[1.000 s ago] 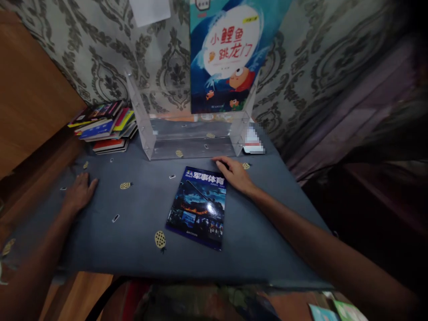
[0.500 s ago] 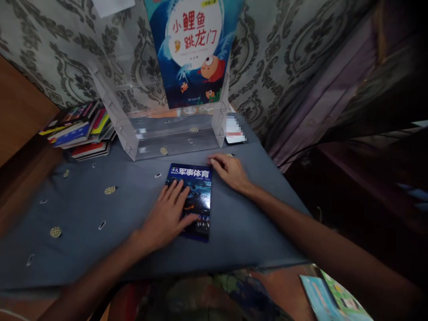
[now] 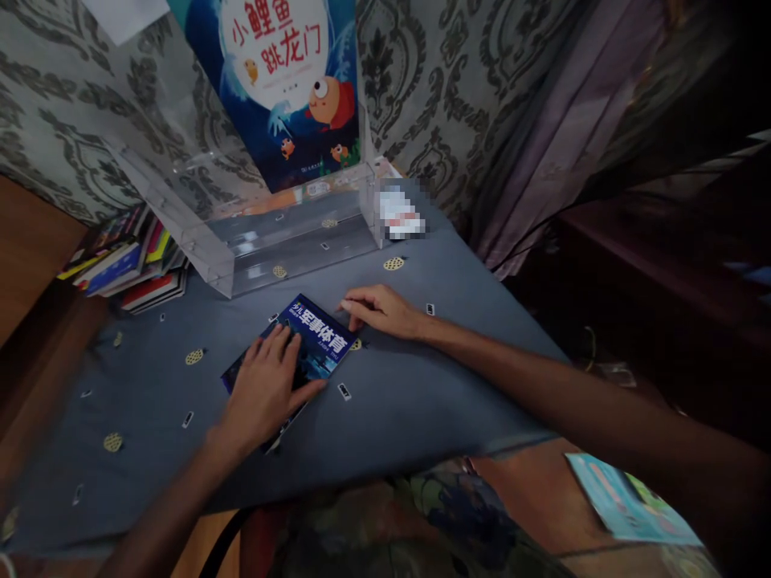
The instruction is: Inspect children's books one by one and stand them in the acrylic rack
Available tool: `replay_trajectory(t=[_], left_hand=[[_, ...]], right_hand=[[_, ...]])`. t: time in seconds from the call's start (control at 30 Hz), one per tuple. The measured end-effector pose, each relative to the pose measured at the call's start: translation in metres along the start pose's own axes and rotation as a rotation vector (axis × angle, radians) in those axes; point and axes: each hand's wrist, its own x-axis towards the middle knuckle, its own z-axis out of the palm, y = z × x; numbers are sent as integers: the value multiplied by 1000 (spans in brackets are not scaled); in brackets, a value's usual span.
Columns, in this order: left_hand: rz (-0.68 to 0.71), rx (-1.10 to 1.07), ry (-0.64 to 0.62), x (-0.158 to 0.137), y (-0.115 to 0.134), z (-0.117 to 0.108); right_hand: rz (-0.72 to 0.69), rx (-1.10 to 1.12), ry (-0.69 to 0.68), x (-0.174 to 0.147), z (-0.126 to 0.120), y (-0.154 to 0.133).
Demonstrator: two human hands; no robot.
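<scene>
A dark blue magazine [image 3: 322,329] with white Chinese lettering lies aslant on the cloth-covered table. My left hand [image 3: 265,385] rests flat on its cover, fingers stretched and thumb apart, hiding much of the lower half. Beside the magazine's upper right corner is my right hand [image 3: 389,311], its fingers curled in and the thumb against them. Nothing shows in its fingers; whether they touch the magazine's edge I cannot tell. Behind them, a clear acrylic stand [image 3: 301,253] holds up a picture book [image 3: 289,96] with orange fish on a blue cover.
A pile of books [image 3: 138,257] sits at the table's back left. By the stand's right end lies a blurred-out white item [image 3: 401,215]. The patterned blue-grey tablecloth [image 3: 422,385] reaches the front edge. Below, at right, is a light blue book [image 3: 626,498]. Patterned curtain [image 3: 415,80] hangs behind.
The magazine has turned clockwise from nearly upright to aslant, with my left hand still on it. My right hand stays near its upper right corner. The view has shifted.
</scene>
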Motion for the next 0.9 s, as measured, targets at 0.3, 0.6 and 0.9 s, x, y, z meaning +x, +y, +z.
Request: replay_trajectory(t=[0.3,0.6,0.9], left_hand=[[67,230,119,12,50,7],[161,207,288,10,47,0],[147,138,245,11,44,-4]], right_hand=[[-28,42,-18,-1,-4,4],[-35,99,12,-3,-4,4],[-44,149,45,-2,-3,7]])
